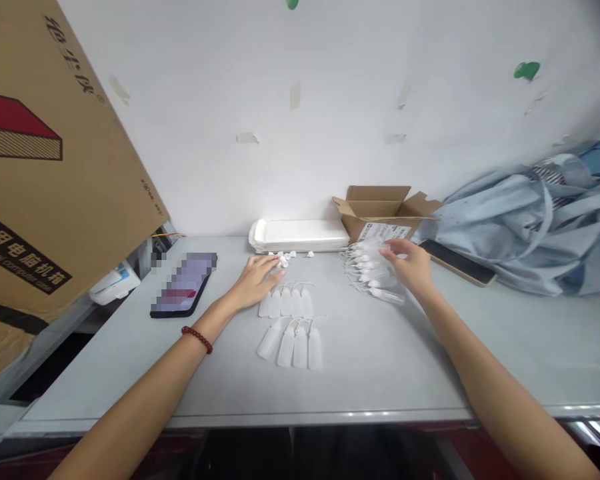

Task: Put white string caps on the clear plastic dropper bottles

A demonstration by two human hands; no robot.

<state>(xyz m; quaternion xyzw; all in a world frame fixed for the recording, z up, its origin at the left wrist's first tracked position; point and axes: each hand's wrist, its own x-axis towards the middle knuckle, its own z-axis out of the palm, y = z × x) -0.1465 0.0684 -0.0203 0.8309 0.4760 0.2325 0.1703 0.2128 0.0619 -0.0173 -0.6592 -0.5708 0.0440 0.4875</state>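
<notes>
My left hand [254, 283] reaches over the table with thumb and fingers apart, its fingertips at a few small white caps [285, 262]. Whether it touches one I cannot tell. Just below it lies a row of small translucent squeeze bottles [293, 303] with thin white tips. A second row of such bottles [300, 347] lies nearer the table's front edge. My right hand [411, 265] pinches the end of a translucent bottle [375, 248] at the top of a stacked column. Several more bottles [375, 275] lie beneath, tips pointing left.
An open cardboard box [380, 210] and white flat packs [303, 235] stand against the wall. A phone [457, 262] lies right, beside a pale blue bag [505, 227]. Another phone [185, 283] lies left. A large carton [55, 167] leans at far left.
</notes>
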